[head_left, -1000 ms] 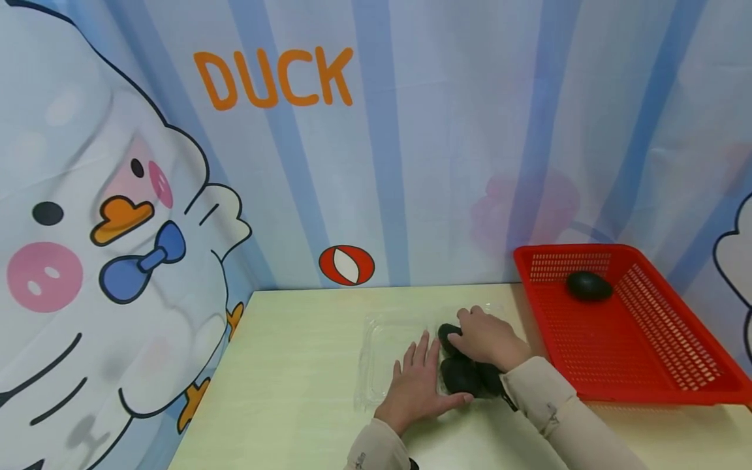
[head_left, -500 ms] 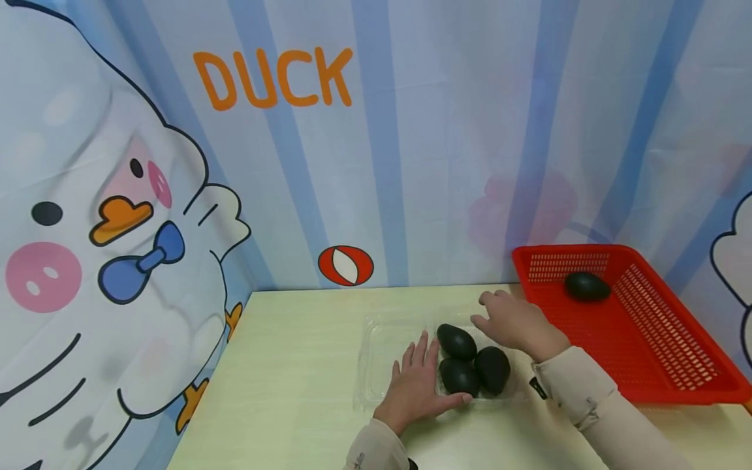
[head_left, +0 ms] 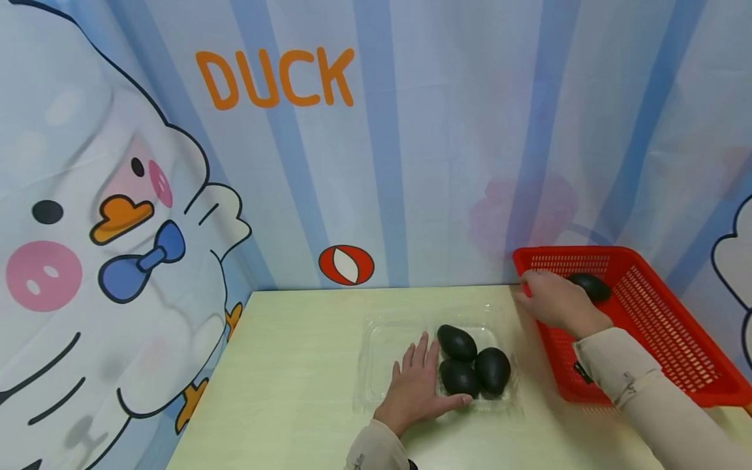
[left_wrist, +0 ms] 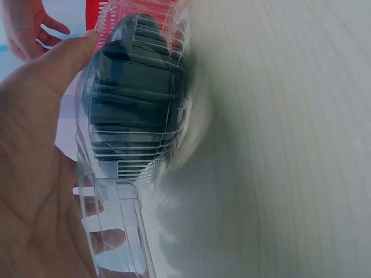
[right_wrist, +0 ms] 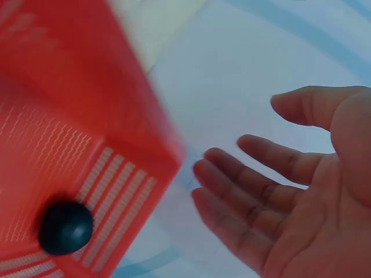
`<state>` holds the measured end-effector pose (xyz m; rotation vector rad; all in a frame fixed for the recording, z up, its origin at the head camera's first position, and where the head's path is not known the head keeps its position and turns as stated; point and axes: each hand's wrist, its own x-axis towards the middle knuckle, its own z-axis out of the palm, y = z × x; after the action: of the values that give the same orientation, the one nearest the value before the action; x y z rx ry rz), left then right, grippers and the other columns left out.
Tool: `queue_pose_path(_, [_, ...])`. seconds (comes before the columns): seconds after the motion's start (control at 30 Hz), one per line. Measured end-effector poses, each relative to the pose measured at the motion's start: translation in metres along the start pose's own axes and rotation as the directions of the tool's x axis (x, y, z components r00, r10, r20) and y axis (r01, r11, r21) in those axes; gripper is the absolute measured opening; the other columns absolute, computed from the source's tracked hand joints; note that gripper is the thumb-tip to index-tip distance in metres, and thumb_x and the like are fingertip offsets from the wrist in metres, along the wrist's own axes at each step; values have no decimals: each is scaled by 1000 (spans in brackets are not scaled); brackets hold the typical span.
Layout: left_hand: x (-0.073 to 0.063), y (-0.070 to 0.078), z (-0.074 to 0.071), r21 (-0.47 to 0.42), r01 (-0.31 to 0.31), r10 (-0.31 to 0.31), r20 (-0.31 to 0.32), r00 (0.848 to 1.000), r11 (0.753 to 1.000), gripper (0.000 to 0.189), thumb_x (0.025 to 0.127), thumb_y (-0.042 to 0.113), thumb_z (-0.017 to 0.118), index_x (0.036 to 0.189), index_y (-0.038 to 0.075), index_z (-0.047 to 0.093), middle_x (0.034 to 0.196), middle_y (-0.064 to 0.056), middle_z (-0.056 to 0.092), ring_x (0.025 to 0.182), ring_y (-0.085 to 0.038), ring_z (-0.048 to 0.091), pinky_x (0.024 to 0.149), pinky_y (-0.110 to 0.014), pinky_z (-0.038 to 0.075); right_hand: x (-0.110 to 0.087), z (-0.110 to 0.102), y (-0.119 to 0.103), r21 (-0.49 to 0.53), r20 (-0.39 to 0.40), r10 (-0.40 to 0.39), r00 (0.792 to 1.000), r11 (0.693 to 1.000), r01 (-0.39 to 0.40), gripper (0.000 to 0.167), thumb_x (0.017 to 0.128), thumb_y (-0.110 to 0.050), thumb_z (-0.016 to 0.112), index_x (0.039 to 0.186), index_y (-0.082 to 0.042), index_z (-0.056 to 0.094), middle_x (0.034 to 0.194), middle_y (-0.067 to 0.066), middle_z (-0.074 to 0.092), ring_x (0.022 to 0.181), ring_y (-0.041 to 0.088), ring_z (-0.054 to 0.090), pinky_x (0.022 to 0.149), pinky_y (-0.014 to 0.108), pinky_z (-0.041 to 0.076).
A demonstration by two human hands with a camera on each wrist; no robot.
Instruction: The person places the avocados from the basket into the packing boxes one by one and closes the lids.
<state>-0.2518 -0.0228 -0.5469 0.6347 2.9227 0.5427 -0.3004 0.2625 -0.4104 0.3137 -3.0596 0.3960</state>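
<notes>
An opened clear plastic clamshell box (head_left: 376,372) lies on the table, holding three dark avocados (head_left: 492,371) in its right half. My left hand (head_left: 414,393) rests over the middle of the box with fingers spread; its thumb reaches along the front rim beside the avocados. In the left wrist view, the ribbed wall of the box (left_wrist: 136,98) shows the dark fruit through it. My right hand (head_left: 561,305) hovers over the left edge of a red basket (head_left: 640,365), holding nothing. In the right wrist view its fingers (right_wrist: 249,202) are loosely extended. One avocado (right_wrist: 65,227) lies in the basket.
The basket stands at the right end of the pale wooden table (head_left: 282,378). Behind the table hangs a blue striped cloth (head_left: 435,163) printed with a duck. The box's left half lies flat beside the filled half.
My right hand has let go of the avocado at the back of the box and moved right to the basket. The left hand has stayed in place.
</notes>
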Motion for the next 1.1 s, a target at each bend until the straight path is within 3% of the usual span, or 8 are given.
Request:
queue_pose_path(0.23, [-1, 1, -1, -3, -4, 4, -4, 1000, 1000, 119, 77, 88, 55, 164, 15, 19, 171, -6, 11, 151, -37, 26, 111, -67, 33, 5, 1, 39, -26, -13, 40, 999, 999, -40, 55, 100, -27, 58, 140, 10, 48, 137, 36, 51, 121, 53, 53, 93, 68, 46])
queue_pose_path(0.53, [-2, 1, -4, -13, -12, 12, -10, 1000, 1000, 118, 77, 86, 58, 163, 13, 21, 171, -8, 13, 150, -38, 28, 110, -68, 34, 17, 10, 77, -42, 2, 110, 994, 993, -110, 78, 96, -39, 62, 147, 13, 34, 145, 42, 34, 128, 63, 37, 94, 75, 41])
queue_pose_path(0.87, [-2, -1, -3, -11, 1, -1, -5, 1000, 1000, 118, 77, 85, 59, 163, 13, 21, 171, -8, 14, 150, -38, 28, 110, -68, 34, 29, 22, 113, -79, 37, 139, 990, 988, -136, 85, 95, -38, 65, 146, 19, 29, 144, 48, 28, 126, 68, 31, 96, 76, 38])
queue_pose_path(1.1, [0, 1, -1, -1, 0, 0, -4, 1000, 1000, 119, 76, 88, 56, 163, 15, 19, 171, -6, 11, 151, -37, 27, 111, -67, 34, 35, 26, 137, -91, 15, 157, 987, 984, -155, 80, 94, -35, 65, 141, 20, 30, 136, 49, 31, 119, 66, 34, 87, 74, 43])
